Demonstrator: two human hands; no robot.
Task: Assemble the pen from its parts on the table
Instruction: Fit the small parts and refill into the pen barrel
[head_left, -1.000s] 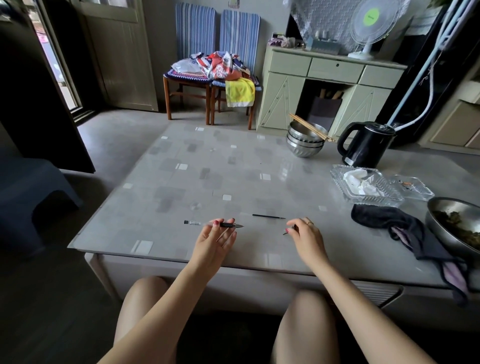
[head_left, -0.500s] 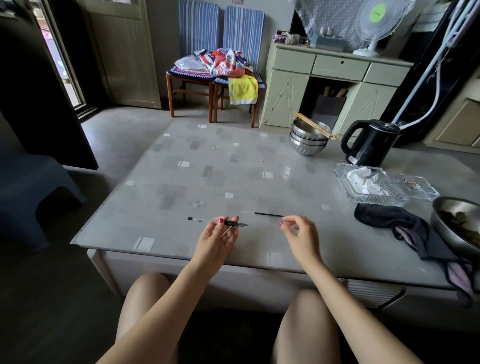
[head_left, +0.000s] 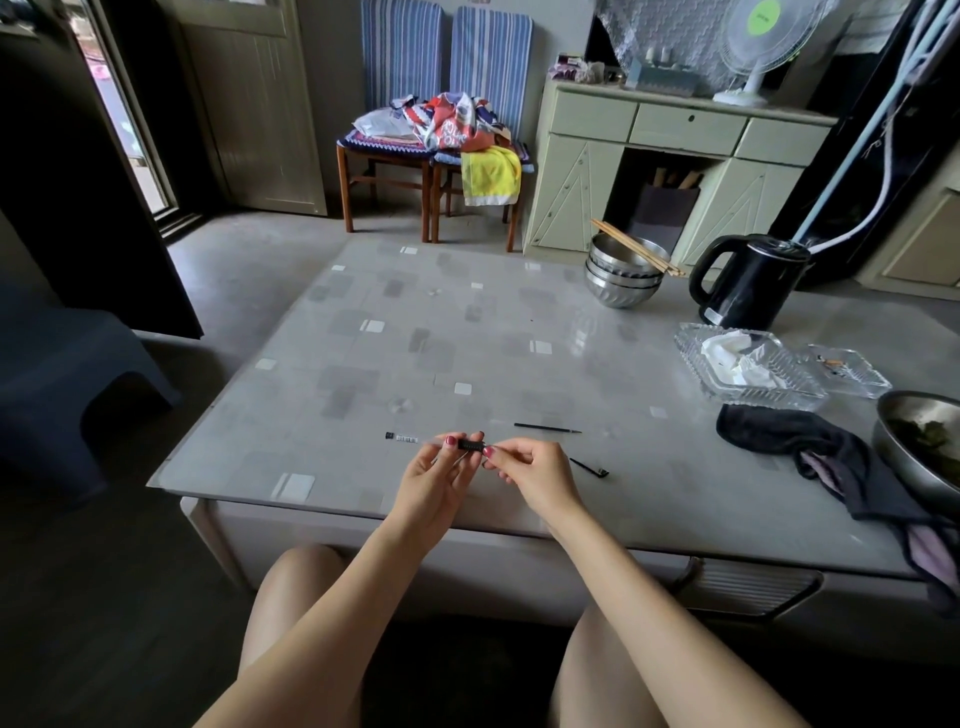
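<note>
A clear pen barrel (head_left: 410, 439) with a black end cap and barcode label is held near the table's front edge. My left hand (head_left: 436, 480) grips it by its black ribbed grip section (head_left: 470, 446). My right hand (head_left: 530, 475) pinches the tip end of that same grip section from the right. A thin black refill (head_left: 546, 428) lies on the table just beyond my right hand. A small black clip piece (head_left: 589, 467) lies on the table to the right of my right hand.
A black cloth (head_left: 789, 441) and a metal bowl (head_left: 914, 452) sit at the right. Behind them are a glass tray (head_left: 748, 364), a black kettle (head_left: 748, 283) and stacked steel bowls with chopsticks (head_left: 623, 270). The table's front edge (head_left: 363, 506) runs just under my hands.
My right hand let the small black clip piece lie on the table and moved left to the pen's tip. Both hands now hold the barrel's grip end, lifted slightly.
</note>
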